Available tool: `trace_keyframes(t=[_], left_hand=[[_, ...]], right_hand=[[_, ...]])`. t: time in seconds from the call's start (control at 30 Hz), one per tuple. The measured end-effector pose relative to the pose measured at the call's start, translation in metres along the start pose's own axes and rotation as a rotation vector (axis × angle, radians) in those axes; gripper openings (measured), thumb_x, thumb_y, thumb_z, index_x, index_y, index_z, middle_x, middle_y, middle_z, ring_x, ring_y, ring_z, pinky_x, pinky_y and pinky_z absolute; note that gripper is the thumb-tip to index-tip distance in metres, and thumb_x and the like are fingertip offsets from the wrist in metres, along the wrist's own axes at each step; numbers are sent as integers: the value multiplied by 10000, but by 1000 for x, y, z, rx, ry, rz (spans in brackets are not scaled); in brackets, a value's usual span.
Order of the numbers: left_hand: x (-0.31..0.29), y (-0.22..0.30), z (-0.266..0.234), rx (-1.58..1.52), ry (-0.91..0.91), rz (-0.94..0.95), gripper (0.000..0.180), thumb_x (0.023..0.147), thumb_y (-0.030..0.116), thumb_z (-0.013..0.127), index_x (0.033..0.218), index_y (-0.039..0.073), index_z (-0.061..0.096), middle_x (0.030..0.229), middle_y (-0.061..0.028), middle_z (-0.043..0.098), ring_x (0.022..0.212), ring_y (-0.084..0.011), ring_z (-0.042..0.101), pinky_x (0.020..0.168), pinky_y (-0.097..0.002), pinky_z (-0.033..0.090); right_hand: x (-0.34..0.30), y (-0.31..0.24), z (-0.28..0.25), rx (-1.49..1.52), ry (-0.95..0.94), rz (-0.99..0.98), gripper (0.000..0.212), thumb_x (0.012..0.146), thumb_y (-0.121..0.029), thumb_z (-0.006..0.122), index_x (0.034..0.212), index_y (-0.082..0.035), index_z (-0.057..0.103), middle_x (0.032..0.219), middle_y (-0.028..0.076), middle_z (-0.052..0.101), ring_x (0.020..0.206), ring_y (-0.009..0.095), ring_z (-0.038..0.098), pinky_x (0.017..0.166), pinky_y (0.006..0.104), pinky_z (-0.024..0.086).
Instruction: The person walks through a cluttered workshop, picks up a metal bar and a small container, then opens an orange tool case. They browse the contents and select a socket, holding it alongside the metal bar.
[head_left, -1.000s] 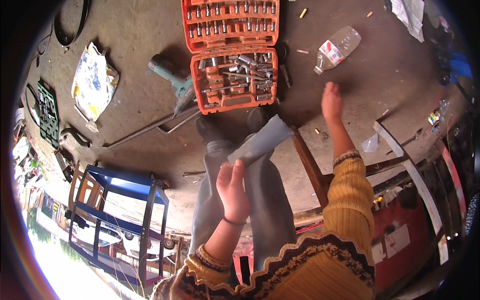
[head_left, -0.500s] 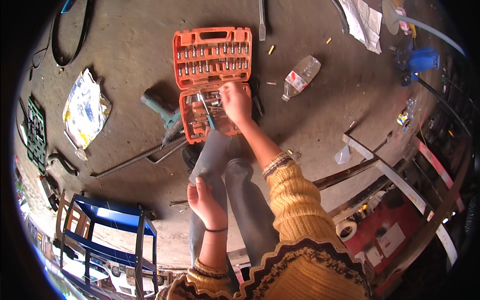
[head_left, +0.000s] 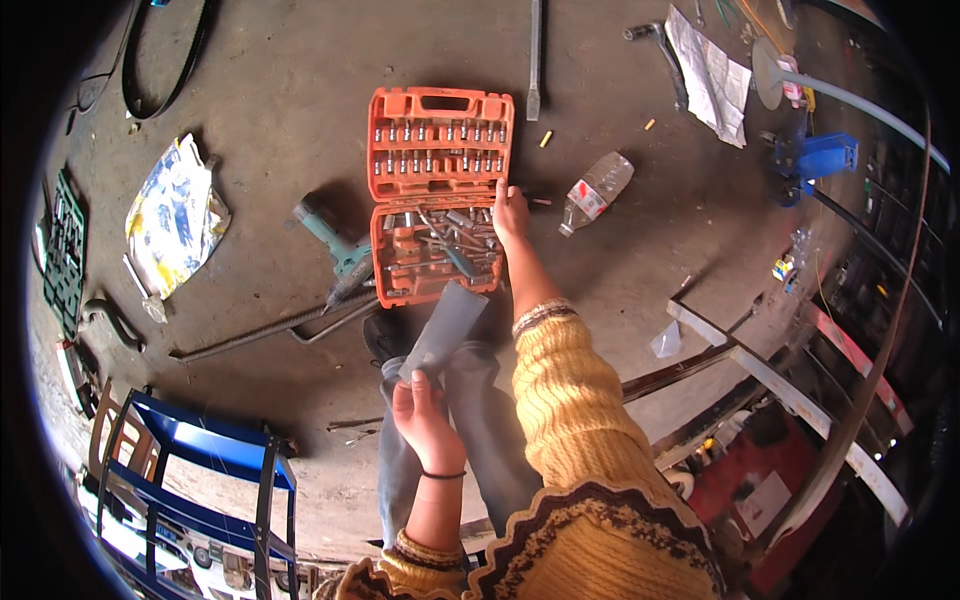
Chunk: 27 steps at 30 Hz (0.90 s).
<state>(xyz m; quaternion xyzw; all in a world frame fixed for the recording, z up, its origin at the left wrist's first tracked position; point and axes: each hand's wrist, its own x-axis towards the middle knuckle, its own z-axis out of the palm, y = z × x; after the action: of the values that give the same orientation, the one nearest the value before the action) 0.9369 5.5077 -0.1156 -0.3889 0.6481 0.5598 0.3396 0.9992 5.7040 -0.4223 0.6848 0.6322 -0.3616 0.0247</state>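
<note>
My left hand (head_left: 428,425) pinches the near end of a flat grey strip (head_left: 447,325), held above my knees and angled toward the case. An orange socket case (head_left: 382,250) lies open on the floor. Sockets stand in rows in its lid (head_left: 440,185); loose sockets and bars fill the lower half. On top of them rests a ratchet (head_left: 458,260) with a teal handle. At the case's right edge, beside the hinge, my right hand (head_left: 511,214) is closed on the rim of the lid; its fingertips are partly hidden.
Left of the case lies a green power drill (head_left: 335,245), with long metal rods (head_left: 250,335) below it. A plastic bottle (head_left: 597,193) and a long flat bar (head_left: 535,70) lie to the right. A blue metal frame (head_left: 200,440) stands near left, a metal frame (head_left: 765,370) at right.
My right hand has moved from over the lower tray to the case's right edge. The ratchet handle has shifted right among the sockets. My left hand still holds the grey strip, now tilted more.
</note>
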Motion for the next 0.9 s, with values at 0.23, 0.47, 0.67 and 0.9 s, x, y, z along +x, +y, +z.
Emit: trace_keyframes(t=[0.23,0.47,0.67,0.9], left_hand=[[-5,-2,6,-3,-10,-5,182,913,199,589,784,102,504,745,47,517,684,-47,425,661,-203,357],[-9,2,14,-2,5,7,211,915,224,588,762,111,499,748,57,528,685,-33,438,636,-193,358],[-13,-1,15,-59,40,-49,155,894,165,612,781,113,519,754,56,517,690,-36,453,620,-185,360],[-2,1,-8,-141,-4,66,176,888,149,626,765,81,521,679,80,448,613,-11,362,548,-184,311]], right_hand=[[5,-2,-19,20,-81,20,672,931,-566,309,768,39,552,754,243,579,758,403,563,690,466,407],[-29,-25,-28,125,201,27,646,938,-527,338,782,35,614,834,255,600,829,433,567,726,497,428],[-32,-20,-31,97,250,105,589,960,-512,294,881,-10,592,861,218,618,859,377,579,757,454,441],[-48,-20,-51,226,311,200,747,919,-588,329,1037,92,614,1019,249,638,952,404,595,839,440,458]])
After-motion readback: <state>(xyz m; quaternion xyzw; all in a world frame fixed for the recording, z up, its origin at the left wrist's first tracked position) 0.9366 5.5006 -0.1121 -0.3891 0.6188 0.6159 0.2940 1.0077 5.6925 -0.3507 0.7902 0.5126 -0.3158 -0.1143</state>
